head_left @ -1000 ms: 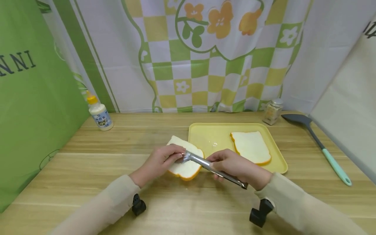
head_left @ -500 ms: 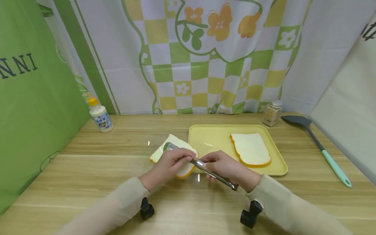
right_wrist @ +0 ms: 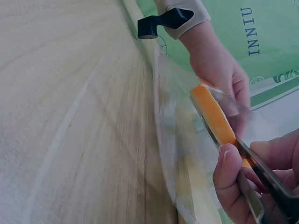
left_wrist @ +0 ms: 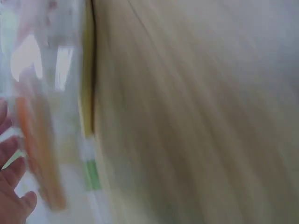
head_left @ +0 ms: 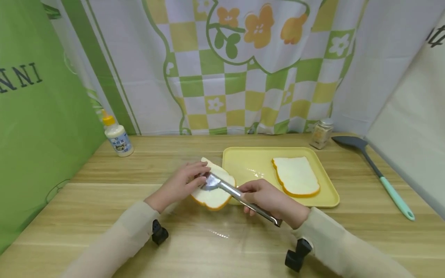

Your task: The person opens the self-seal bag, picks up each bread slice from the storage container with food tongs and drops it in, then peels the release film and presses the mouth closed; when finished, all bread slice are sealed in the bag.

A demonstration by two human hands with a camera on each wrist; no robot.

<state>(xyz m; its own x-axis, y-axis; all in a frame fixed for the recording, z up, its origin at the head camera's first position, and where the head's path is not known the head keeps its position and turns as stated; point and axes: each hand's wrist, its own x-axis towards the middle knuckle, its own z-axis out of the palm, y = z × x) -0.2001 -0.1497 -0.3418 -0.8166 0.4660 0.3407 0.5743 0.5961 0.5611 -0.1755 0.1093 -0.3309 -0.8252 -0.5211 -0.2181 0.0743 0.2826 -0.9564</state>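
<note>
My right hand [head_left: 269,199] grips metal tongs [head_left: 255,207] around their arms. The tongs' flat heads clamp a slice of bread [head_left: 214,199], white with an orange crust, held at a tilt over the table. Around the slice hangs a clear plastic bag [right_wrist: 166,130], best seen in the right wrist view. At the bread's upper left, my left hand [head_left: 179,183] reaches over the tongs' tip, fingers and thumb apart. In the left wrist view, the blurred fingers [left_wrist: 13,172] look spread beside the plastic and the crust.
A yellow tray [head_left: 240,158] carries a second bread slice [head_left: 297,175]. Behind it stands a spice jar [head_left: 321,134]; a spatula [head_left: 386,181] with a mint handle lies at the right. A squeeze bottle [head_left: 119,137] with a yellow cap stands at the back left of the wooden table.
My left hand slid right along the tongs, then went back left to their tip. The bread swung left and back. My right hand shifted slightly left, keeping its grip on the tongs.
</note>
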